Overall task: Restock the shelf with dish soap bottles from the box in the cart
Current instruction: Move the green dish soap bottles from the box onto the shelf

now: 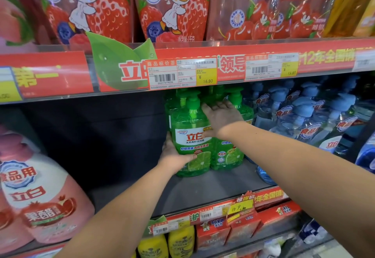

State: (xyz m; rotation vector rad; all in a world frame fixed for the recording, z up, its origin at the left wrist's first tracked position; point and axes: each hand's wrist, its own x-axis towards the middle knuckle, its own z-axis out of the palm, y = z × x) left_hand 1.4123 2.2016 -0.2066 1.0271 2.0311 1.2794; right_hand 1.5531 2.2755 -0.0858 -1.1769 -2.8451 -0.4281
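Left fingers [169, 142] wrapped round the front green bottle [190, 136] low down, standing on the shelf [203, 190]; right hand [221, 115] open, flat against its shoulder, gripping nothing. Could topple forward if pushed unevenly against bottles behind, base catching

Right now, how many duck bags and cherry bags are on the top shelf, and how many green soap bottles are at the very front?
Duck bags: 2
Cherry bags: 2
Front green bottles: 2
Total: 6
More green bottles stand behind, too hidden to count.
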